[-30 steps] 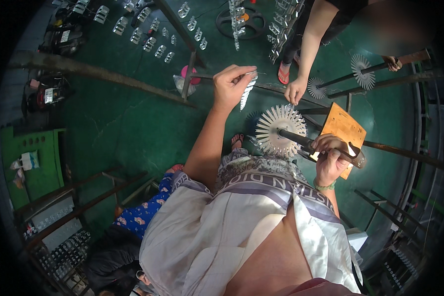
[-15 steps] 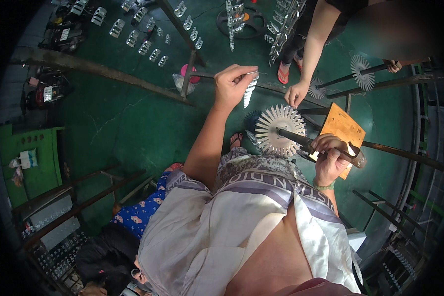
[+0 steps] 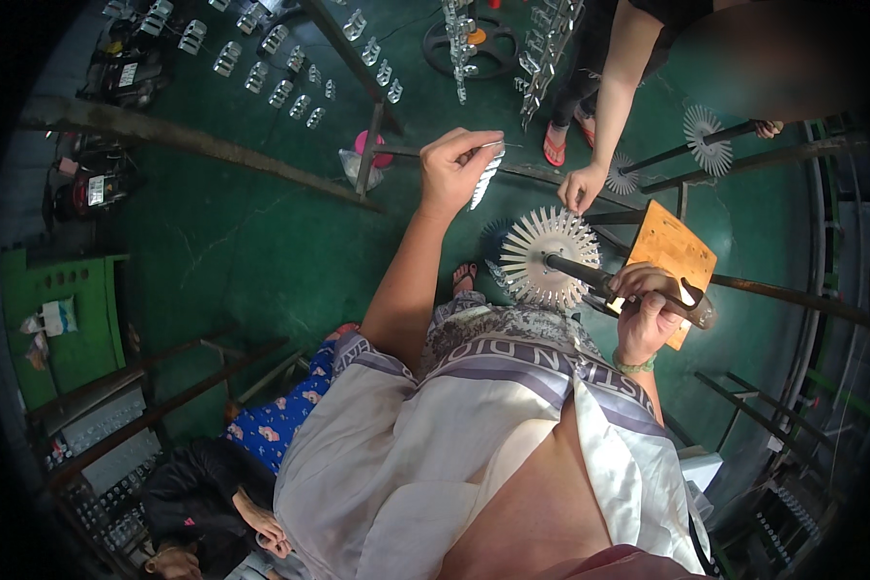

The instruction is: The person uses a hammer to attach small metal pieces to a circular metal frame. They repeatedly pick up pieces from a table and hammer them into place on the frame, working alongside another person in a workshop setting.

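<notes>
My left hand [image 3: 451, 172] is raised at the centre, finger and thumb pinched on a thin wire. From that wire hangs a short string of shiny silver metal pieces [image 3: 486, 179]. My right hand [image 3: 648, 324], with a green bracelet at its wrist, is closed round the end of a dark rod [image 3: 582, 271]. At the rod's other end is a silver wheel with radial slats [image 3: 549, 256], standing in front of my lap. Another person's hand [image 3: 580, 187] touches the wheel's upper rim. Small metal parts at that rim are too small to make out.
A wooden board [image 3: 675, 259] stands right of the wheel, by a metal frame bar [image 3: 793, 304]. A second slatted wheel [image 3: 708, 141] is at the upper right. Strings of metal parts [image 3: 548, 58] hang at the top. A person in black [image 3: 198, 493] sits at lower left.
The string of metal pieces in my left hand has swung slightly left. My right hand holds still. The seated person at lower left has shifted, with forearms now showing. The hanging strings sway a little.
</notes>
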